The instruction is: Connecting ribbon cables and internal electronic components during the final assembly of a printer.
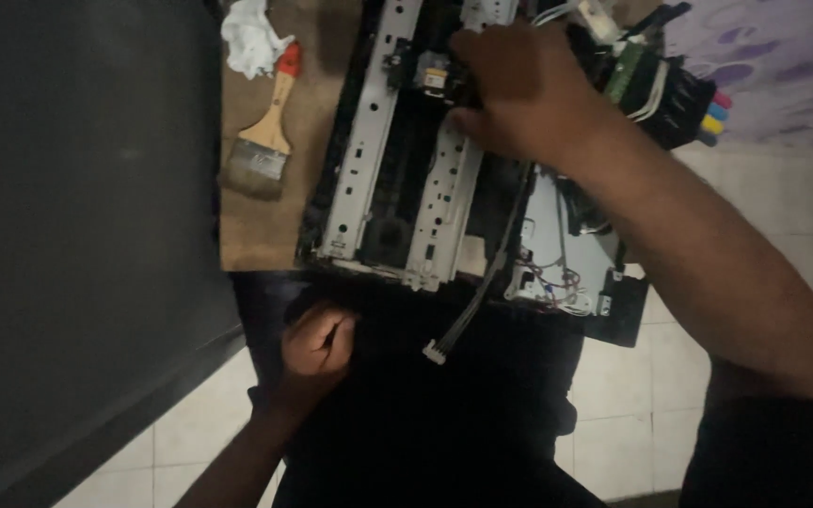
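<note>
We're pressing our right hand (519, 94), fingers curled, onto the opened printer chassis (406, 179) w/ metal rails just below-left of it. Left hand (317, 343) is resting fisted on dark cloth (425, 414); paintbrush (265, 132) lying well above it.

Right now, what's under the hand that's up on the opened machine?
Under the right hand, dark inner parts of the opened printer show beside grey metal rails. What its fingers touch is covered.

Dim, underexposed view; the left side and lower middle sink into near black, the pale floor tiles (783, 202) read brightest, edges soft.
</note>
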